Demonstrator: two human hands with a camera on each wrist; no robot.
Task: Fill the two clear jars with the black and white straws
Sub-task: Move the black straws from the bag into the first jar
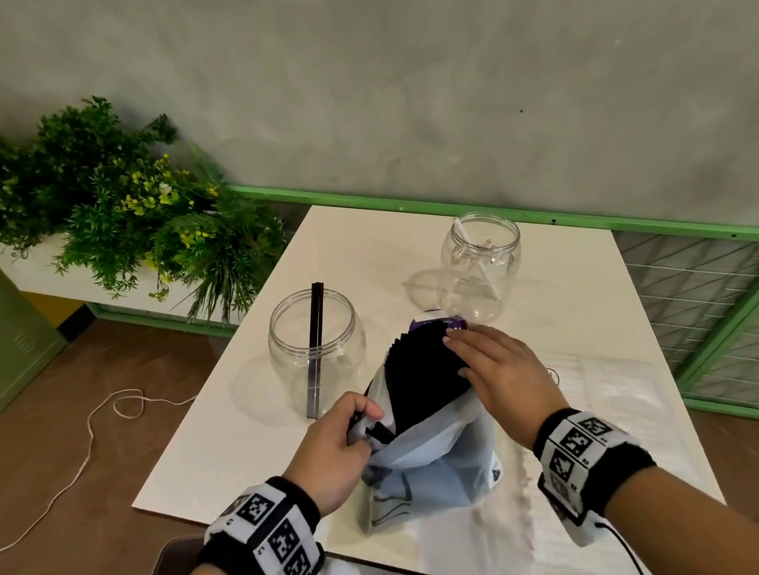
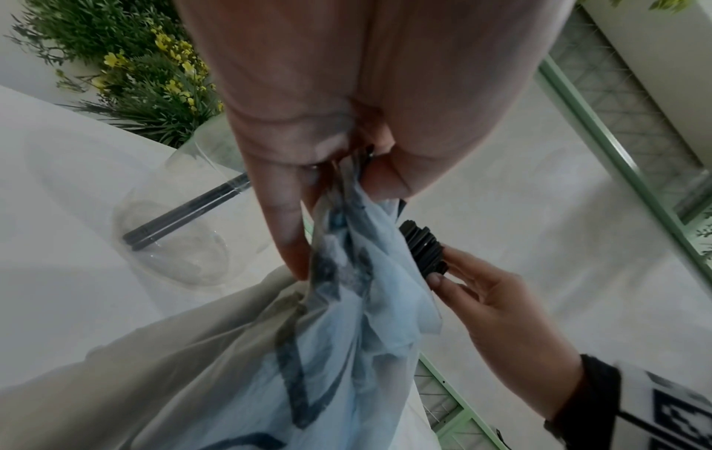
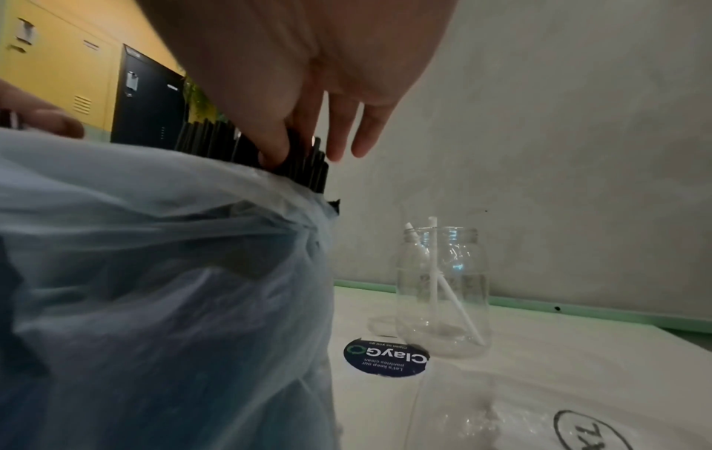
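Each jar (image 1: 316, 344) held 2 straws; left hand (image 1: 338, 439) pinched the bag (image 1: 428, 461), right hand (image 1: 493, 368) gripped black straws (image 1: 420, 371); most remained.

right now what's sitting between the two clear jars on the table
In the head view, the stretch of white table between the left jar and the right jar is bare; the bag of black straws stands just nearer, with the right hand on it.

Two clear jars upright on table, left jar (image 1: 316, 344) w/ black straws (image 1: 315, 329), right jar (image 1: 482, 264) w/ white straws (image 1: 480, 264)
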